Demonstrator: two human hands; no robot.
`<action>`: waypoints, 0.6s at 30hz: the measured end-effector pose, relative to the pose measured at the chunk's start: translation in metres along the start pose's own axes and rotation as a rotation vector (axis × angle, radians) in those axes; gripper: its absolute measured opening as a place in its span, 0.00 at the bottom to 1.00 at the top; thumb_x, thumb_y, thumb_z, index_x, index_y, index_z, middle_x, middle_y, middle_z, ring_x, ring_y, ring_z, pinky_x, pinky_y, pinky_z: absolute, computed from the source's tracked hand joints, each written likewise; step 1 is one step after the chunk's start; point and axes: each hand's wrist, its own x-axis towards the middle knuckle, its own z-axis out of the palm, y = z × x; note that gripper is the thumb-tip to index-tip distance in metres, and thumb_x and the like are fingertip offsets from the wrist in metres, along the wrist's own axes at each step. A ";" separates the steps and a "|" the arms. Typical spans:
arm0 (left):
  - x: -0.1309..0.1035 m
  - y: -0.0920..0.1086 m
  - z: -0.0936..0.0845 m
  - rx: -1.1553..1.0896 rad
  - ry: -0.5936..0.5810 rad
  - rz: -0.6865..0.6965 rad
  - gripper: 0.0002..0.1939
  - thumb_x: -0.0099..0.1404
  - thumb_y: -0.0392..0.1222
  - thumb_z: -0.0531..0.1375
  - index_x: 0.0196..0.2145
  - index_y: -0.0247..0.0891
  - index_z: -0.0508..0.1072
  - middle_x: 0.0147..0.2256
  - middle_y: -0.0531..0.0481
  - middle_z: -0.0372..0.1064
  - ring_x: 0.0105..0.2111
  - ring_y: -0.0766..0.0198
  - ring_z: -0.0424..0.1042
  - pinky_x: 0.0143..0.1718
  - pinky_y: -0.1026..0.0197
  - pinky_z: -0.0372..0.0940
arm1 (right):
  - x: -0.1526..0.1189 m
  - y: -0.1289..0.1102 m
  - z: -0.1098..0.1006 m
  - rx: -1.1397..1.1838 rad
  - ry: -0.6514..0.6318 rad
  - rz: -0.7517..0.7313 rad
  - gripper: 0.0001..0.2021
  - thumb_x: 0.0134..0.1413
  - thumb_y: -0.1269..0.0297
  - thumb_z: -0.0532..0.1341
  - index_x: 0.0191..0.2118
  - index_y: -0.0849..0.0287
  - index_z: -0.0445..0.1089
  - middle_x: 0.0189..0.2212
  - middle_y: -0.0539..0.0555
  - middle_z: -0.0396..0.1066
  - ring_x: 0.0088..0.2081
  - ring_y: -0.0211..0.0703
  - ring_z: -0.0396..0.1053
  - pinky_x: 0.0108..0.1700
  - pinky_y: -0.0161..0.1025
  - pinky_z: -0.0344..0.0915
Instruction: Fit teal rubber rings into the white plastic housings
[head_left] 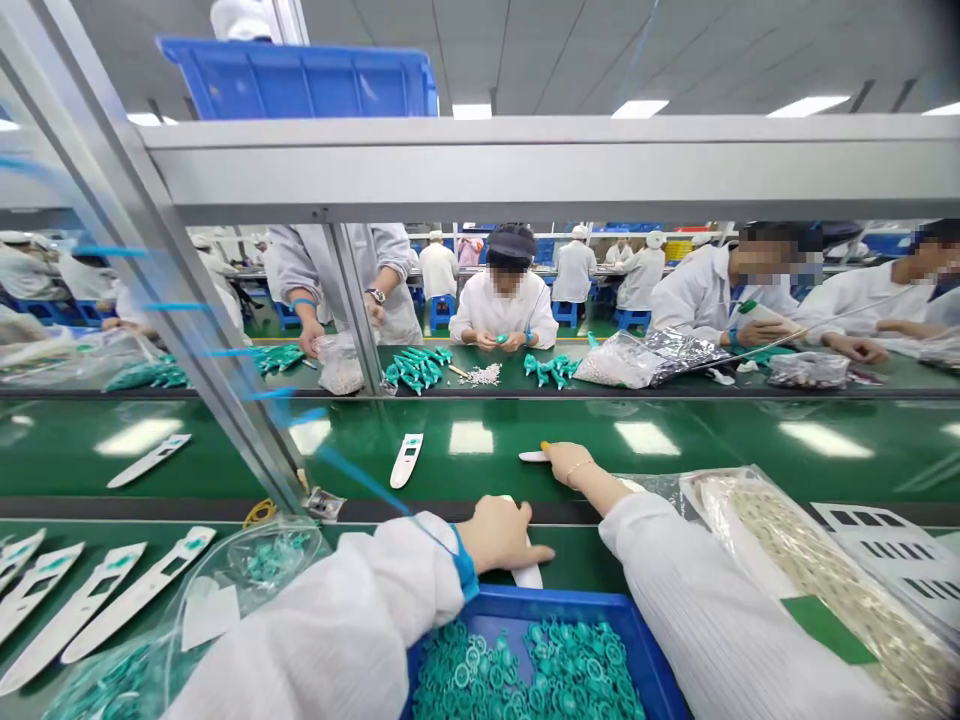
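My left hand (501,535) is over a white elongated part (529,575) just behind the blue tray (540,598); its thumb and fingers are spread around the part, which it partly hides. Farther out, above the green conveyor belt (465,470), my right hand (574,465) is closed on a second white part (534,456), whose end sticks out to the left. An orange-yellow cover shows on one of its fingertips. Small teal rings (480,665) fill much of the tray between my forearms.
Several white parts (139,595) lie at the left beside bags of teal pieces (274,560). A metal post (217,300) rises left. One white part (406,460) rests on the belt. Bagged parts (810,570) lie right. People (504,300) work across the belt.
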 end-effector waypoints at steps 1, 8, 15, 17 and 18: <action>0.000 0.006 0.002 0.014 -0.024 0.010 0.36 0.53 0.61 0.56 0.52 0.32 0.64 0.39 0.32 0.71 0.41 0.43 0.71 0.37 0.51 0.64 | 0.001 -0.001 0.002 -0.002 -0.006 -0.011 0.15 0.58 0.61 0.57 0.49 0.61 0.64 0.46 0.56 0.66 0.43 0.44 0.68 0.42 0.46 0.68; -0.006 -0.015 0.005 -0.125 -0.106 0.021 0.26 0.52 0.52 0.59 0.47 0.38 0.66 0.45 0.35 0.68 0.46 0.42 0.67 0.43 0.46 0.62 | -0.060 -0.005 0.036 0.096 0.096 -0.211 0.14 0.59 0.65 0.56 0.50 0.59 0.64 0.53 0.58 0.62 0.51 0.47 0.63 0.51 0.51 0.62; -0.017 -0.021 0.003 -0.513 -0.016 -0.094 0.26 0.50 0.36 0.61 0.48 0.31 0.62 0.41 0.34 0.69 0.42 0.45 0.70 0.41 0.50 0.63 | -0.094 -0.006 0.042 0.145 0.229 -0.343 0.18 0.51 0.78 0.53 0.46 0.62 0.72 0.49 0.63 0.68 0.51 0.52 0.63 0.54 0.51 0.59; -0.020 -0.021 -0.007 -0.684 0.019 -0.095 0.19 0.56 0.35 0.56 0.46 0.30 0.63 0.39 0.36 0.70 0.38 0.52 0.71 0.37 0.55 0.64 | -0.093 -0.010 0.027 0.155 0.314 -0.388 0.18 0.51 0.77 0.52 0.47 0.60 0.71 0.50 0.62 0.67 0.52 0.52 0.63 0.55 0.54 0.57; -0.023 -0.021 -0.014 -0.776 0.037 -0.080 0.16 0.58 0.35 0.53 0.45 0.29 0.63 0.40 0.37 0.70 0.37 0.55 0.72 0.36 0.58 0.65 | -0.092 -0.014 0.018 0.160 0.364 -0.408 0.19 0.52 0.77 0.51 0.47 0.60 0.70 0.51 0.62 0.66 0.53 0.52 0.62 0.55 0.56 0.55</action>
